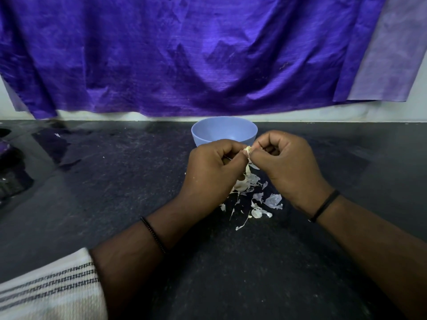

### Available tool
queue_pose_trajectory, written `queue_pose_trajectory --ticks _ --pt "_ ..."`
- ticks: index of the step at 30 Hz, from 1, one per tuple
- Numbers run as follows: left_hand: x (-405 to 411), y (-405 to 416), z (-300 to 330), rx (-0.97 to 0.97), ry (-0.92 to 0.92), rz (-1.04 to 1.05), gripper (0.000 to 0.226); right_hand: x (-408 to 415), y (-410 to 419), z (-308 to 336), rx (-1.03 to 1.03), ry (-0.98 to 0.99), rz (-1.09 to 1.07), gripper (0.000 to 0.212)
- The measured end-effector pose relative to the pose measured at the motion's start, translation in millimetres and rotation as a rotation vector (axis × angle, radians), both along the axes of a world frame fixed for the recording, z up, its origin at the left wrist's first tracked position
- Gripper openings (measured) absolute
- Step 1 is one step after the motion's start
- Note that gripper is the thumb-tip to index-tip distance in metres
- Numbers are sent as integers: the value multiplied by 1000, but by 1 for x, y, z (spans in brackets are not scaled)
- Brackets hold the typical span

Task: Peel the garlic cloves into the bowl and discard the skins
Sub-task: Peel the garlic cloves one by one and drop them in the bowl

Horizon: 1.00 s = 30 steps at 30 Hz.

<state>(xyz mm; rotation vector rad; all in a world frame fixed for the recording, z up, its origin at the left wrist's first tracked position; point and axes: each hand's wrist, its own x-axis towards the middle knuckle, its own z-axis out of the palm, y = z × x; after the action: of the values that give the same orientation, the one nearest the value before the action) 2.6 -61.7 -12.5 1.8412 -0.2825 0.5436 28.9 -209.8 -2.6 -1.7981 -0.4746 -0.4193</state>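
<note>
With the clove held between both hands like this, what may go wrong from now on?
1. Both the left hand and the right hand pinch the small pale garlic clove in front of the light blue plastic bowl, not over it. If it slips, it probably lands on the dark stone counter.
2. The thin white garlic skins lie loose under the hands; a wrist could scatter them, and some may reach the bowl.
</note>
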Motion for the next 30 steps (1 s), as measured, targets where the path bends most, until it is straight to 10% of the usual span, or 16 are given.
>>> queue_pose_trajectory --ticks 30 --pt "0 4 10 -304 323 -209 16 4 -2 -1 -122 -39 -28 9"
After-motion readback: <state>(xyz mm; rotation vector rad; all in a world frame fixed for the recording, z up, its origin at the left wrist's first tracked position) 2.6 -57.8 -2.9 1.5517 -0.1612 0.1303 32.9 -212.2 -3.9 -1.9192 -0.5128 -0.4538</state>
